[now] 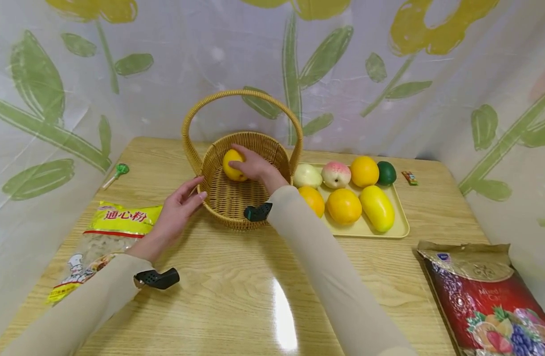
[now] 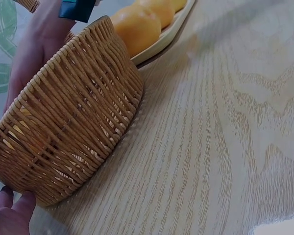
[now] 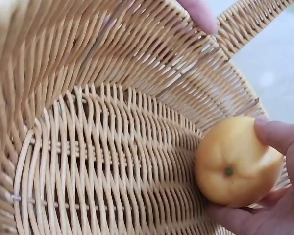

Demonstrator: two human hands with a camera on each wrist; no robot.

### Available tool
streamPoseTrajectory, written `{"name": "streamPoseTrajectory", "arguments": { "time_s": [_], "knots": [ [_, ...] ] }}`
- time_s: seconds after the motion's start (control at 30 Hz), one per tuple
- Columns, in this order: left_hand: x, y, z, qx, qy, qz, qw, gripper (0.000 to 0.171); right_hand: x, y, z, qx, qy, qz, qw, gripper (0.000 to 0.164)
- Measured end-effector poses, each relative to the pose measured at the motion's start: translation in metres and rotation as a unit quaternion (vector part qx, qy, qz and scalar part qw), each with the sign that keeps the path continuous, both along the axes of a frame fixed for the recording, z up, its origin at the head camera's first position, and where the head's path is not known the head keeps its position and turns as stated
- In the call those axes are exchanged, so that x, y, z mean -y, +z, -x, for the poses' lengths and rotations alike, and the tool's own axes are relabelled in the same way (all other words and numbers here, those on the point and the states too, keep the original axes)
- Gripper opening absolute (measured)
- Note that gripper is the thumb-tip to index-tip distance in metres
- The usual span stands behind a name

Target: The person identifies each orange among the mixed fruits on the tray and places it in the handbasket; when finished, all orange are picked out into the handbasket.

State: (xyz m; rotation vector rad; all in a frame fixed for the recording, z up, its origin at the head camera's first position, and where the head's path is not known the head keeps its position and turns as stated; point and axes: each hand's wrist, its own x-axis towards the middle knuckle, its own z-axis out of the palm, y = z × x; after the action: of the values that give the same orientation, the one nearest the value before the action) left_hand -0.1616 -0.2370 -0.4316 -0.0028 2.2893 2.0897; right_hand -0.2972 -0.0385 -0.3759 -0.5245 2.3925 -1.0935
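Note:
A round wicker basket (image 1: 237, 200) with a tall arched handle stands on the table. Inside it, at the back left, my right hand (image 1: 253, 167) grips a yellow-orange orange (image 3: 235, 164), thumb on one side and fingers on the other. The fruit is against or close to the woven wall; whether it touches the bottom I cannot tell. At the basket's left side my left hand (image 1: 179, 210) holds the rim, one digit reaching over the edge. Other fingers (image 2: 24, 205) of that hand lie against the outer wall.
Right of the basket, a cream tray (image 1: 403, 228) bears several fruits, among them a peach (image 1: 336, 174) and a yellow mango (image 1: 378, 208). A pasta bag (image 1: 121, 225) and green lollipop (image 1: 122, 169) lie left. A red bag (image 1: 490, 296) and small candy (image 1: 409, 178) lie right.

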Motion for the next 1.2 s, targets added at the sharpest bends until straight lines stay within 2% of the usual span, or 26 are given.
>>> {"name": "streamPoseTrajectory", "arguments": {
  "time_s": [0.2, 0.37, 0.5, 0.63, 0.83, 0.93, 1.0, 1.1, 1.2],
  "knots": [
    [0.0, 0.002, -0.002, 0.004, 0.002, 0.007, 1.0, 0.062, -0.005, 0.004, 0.001, -0.032, 0.023, -0.003, 0.999, 0.063],
    [-0.001, 0.004, -0.003, 0.002, 0.002, 0.006, 1.0, 0.061, -0.016, 0.02, -0.009, -0.081, 0.049, -0.028, 0.995, 0.062],
    [-0.002, 0.004, -0.002, 0.001, 0.003, 0.007, 1.0, 0.062, -0.03, 0.032, -0.027, -0.106, 0.09, -0.004, 0.99, 0.06],
    [-0.002, 0.004, -0.002, -0.002, 0.006, 0.012, 0.9999, 0.061, -0.051, 0.039, -0.052, -0.107, 0.129, 0.029, 0.985, 0.06],
    [-0.004, 0.005, -0.003, -0.006, 0.004, 0.009, 0.9999, 0.06, -0.094, 0.046, -0.092, -0.092, 0.142, 0.051, 0.984, 0.059],
    [-0.004, 0.004, -0.002, -0.007, 0.004, 0.006, 0.9999, 0.06, -0.119, 0.047, -0.106, -0.084, 0.134, 0.076, 0.984, 0.059],
    [-0.004, 0.004, -0.002, -0.005, 0.004, 0.006, 1.0, 0.061, -0.137, 0.049, -0.113, -0.074, 0.114, 0.084, 0.987, 0.059],
    [-0.003, 0.003, -0.002, -0.003, 0.004, 0.013, 0.9999, 0.062, -0.165, 0.052, -0.118, -0.056, 0.063, 0.095, 0.992, 0.06],
    [-0.003, 0.004, -0.003, 0.0, 0.005, 0.025, 0.9997, 0.063, -0.192, 0.055, -0.117, -0.05, 0.008, 0.115, 0.992, 0.061]
  ]
}}
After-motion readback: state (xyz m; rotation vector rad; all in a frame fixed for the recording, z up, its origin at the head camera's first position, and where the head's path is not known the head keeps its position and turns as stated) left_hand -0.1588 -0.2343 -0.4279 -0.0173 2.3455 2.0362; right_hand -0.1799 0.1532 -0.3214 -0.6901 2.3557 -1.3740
